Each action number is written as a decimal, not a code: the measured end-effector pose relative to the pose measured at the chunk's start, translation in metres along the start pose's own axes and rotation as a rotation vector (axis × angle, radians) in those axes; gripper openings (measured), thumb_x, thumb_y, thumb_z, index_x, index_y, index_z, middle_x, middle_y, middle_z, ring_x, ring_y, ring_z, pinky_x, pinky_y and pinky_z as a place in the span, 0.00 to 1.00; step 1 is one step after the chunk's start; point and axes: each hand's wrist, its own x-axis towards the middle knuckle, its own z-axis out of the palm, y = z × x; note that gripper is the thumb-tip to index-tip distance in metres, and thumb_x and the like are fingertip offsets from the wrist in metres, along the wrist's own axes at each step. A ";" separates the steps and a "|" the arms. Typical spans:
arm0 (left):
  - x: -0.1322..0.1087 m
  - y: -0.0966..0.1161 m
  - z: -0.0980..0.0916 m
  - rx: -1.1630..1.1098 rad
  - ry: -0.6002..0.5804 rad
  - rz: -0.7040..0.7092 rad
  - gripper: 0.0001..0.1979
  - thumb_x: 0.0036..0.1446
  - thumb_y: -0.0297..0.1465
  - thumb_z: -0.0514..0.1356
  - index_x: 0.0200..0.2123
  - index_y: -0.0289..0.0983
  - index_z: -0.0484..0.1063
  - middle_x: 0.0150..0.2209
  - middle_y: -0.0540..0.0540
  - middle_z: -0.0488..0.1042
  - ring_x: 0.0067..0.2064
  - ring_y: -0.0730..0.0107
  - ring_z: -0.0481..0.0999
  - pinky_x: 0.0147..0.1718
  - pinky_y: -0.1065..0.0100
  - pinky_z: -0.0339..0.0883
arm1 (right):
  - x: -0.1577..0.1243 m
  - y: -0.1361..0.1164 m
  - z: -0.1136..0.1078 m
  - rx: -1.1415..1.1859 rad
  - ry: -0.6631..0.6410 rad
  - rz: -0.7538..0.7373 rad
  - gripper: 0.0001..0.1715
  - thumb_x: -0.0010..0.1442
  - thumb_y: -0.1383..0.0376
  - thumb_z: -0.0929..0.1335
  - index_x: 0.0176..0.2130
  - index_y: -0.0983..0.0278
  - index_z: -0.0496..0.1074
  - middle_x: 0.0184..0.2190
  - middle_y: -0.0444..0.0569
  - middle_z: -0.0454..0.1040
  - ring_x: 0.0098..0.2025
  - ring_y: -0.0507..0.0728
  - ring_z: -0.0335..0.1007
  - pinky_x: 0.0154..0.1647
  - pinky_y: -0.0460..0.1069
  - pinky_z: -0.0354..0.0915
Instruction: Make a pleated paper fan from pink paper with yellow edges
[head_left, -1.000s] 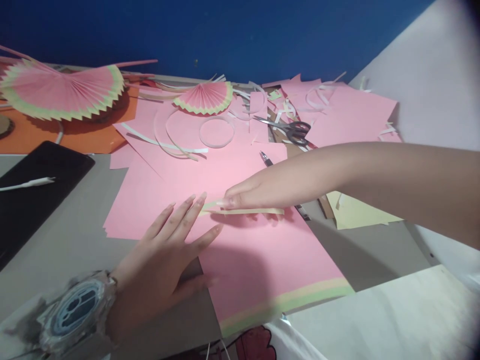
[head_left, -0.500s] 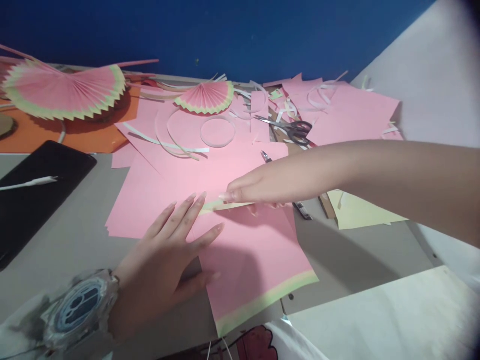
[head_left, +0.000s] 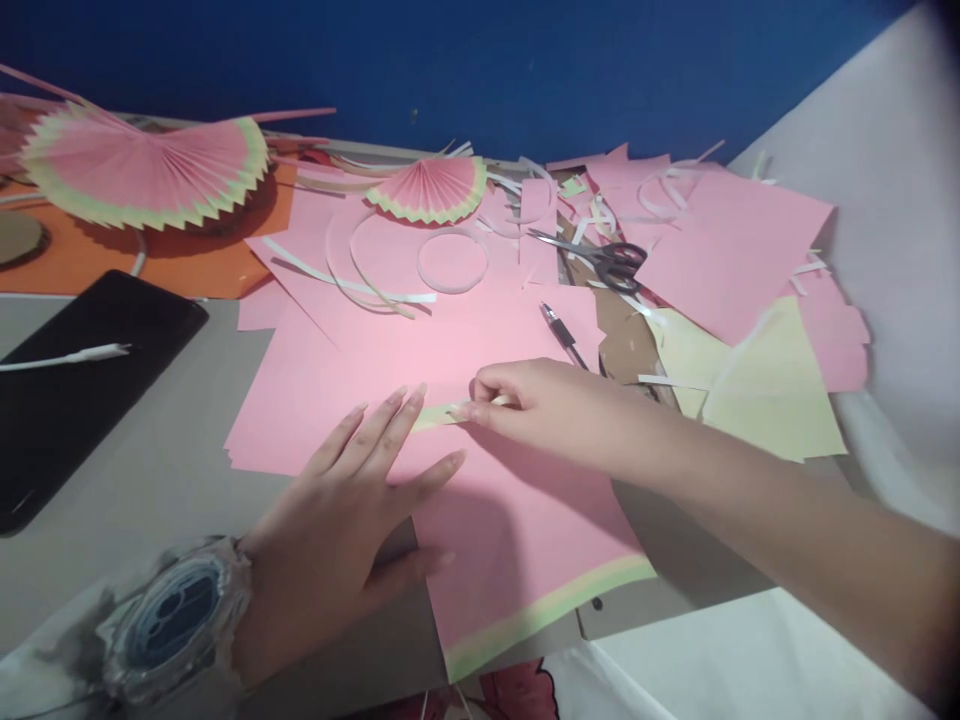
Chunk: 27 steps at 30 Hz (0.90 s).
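Observation:
A pink sheet of paper (head_left: pixel 517 510) with a yellow-green band along its near edge lies before me. Across its far edge runs a narrow yellow-green paper strip (head_left: pixel 439 415). My left hand (head_left: pixel 337 490) lies open, its fingertips touching the strip's left end and the thumb spread out over the pink sheet. My right hand (head_left: pixel 517 400) is closed, pinching the strip between thumb and curled fingers; a pale yellow bit shows at the grip. The strip's right part is hidden under this hand. More pink sheets (head_left: pixel 300 400) lie beneath and beyond.
A pen (head_left: pixel 562 335) and scissors (head_left: pixel 600 260) lie beyond my right hand. Pleated pink paper fans (head_left: pixel 150 170) stand at the back left. A dark tablet-like device (head_left: pixel 90 400) with a white cable (head_left: pixel 67 358) is at left. Pale yellow paper (head_left: pixel 780 390) lies at right.
My right hand has gone from lying stretched along the strip to a curled pinch on it, its forearm dropping lower. The pen now shows more fully. My left hand stays spread on the paper.

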 end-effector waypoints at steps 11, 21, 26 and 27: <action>-0.002 0.002 0.004 0.127 0.069 0.001 0.43 0.55 0.51 0.50 0.64 0.27 0.45 0.67 0.36 0.41 0.66 0.52 0.42 0.63 0.53 0.41 | -0.016 -0.002 0.015 0.043 0.161 0.013 0.19 0.63 0.55 0.58 0.25 0.62 0.60 0.19 0.38 0.63 0.21 0.48 0.55 0.21 0.46 0.43; -0.001 0.002 0.005 0.140 0.085 -0.002 0.44 0.54 0.53 0.48 0.63 0.26 0.47 0.67 0.36 0.42 0.66 0.51 0.44 0.63 0.54 0.40 | -0.012 -0.014 0.012 -0.074 0.144 0.010 0.15 0.61 0.63 0.58 0.23 0.62 0.56 0.18 0.40 0.61 0.20 0.49 0.52 0.21 0.48 0.40; 0.000 0.002 0.004 0.136 0.071 -0.009 0.45 0.53 0.53 0.49 0.63 0.26 0.46 0.67 0.37 0.42 0.66 0.51 0.44 0.63 0.55 0.39 | -0.009 -0.013 0.010 -0.079 0.112 0.001 0.16 0.62 0.64 0.58 0.23 0.63 0.53 0.18 0.40 0.61 0.20 0.49 0.53 0.22 0.48 0.39; 0.001 0.002 0.004 0.135 0.069 -0.011 0.45 0.53 0.53 0.49 0.64 0.26 0.46 0.67 0.37 0.42 0.66 0.51 0.44 0.63 0.55 0.39 | -0.008 -0.012 0.010 -0.072 0.100 -0.002 0.16 0.62 0.64 0.58 0.23 0.63 0.53 0.18 0.40 0.61 0.21 0.49 0.53 0.22 0.48 0.40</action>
